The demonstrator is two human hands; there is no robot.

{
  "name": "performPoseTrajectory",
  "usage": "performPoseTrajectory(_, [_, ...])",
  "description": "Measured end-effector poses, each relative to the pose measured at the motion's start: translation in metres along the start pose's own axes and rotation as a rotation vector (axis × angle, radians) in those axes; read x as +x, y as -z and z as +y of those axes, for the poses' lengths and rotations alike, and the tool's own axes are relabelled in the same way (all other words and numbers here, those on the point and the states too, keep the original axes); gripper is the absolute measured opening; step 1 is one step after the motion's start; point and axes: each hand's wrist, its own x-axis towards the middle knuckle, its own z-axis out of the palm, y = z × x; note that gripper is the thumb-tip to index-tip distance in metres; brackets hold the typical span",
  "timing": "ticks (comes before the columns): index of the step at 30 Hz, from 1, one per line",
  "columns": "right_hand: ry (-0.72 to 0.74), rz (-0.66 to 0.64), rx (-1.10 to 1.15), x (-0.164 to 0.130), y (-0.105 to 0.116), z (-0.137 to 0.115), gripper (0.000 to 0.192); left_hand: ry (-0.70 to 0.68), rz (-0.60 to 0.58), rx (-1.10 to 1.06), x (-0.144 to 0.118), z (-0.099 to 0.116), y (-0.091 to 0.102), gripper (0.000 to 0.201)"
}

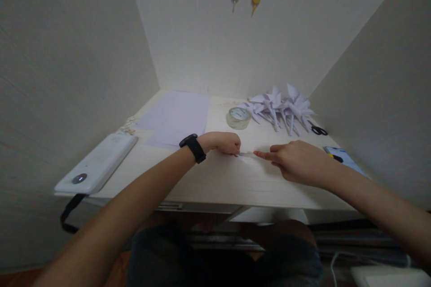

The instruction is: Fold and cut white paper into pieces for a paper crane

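My left hand (pixel 228 143), with a black watch (pixel 192 147) at its wrist, is closed and rests on the table (pixel 208 179). A thin, small white strip of paper (pixel 248 154) runs out from its fingers; most of it is hidden. My right hand (pixel 296 161) lies palm down across from it, index finger stretched out with its tip at the strip's right end. The other right fingers are partly bent. Just behind my hands stands a roll of clear tape (pixel 238 118).
Several white paper pinwheels (pixel 281 106) are heaped at the back right, beside black scissors (pixel 318 129). A phone-like flat object (pixel 350 161) with a yellow-black tool (pixel 336 158) lies right. White paper sheets (pixel 182 114) lie at the back left, a white device (pixel 97 163) near the left edge.
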Motion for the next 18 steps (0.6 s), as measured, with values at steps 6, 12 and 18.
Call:
performPoseTrajectory(6, [0.005, -0.008, -0.012, 0.0016, 0.0005, 0.0001, 0.069, -0.034, 0.065, -0.001, 0.0001, -0.0047, -0.0056, 0.021])
performPoseTrajectory(12, [0.033, -0.015, -0.016, 0.0033, 0.0019, 0.0024, 0.068, -0.041, 0.086, -0.025, 0.0001, -0.0059, -0.0072, 0.016])
performPoseTrajectory(18, [0.042, -0.021, -0.045, 0.0053, 0.0052, 0.0041, 0.074, -0.031, 0.078, -0.072, -0.0009, -0.0056, -0.0065, 0.015])
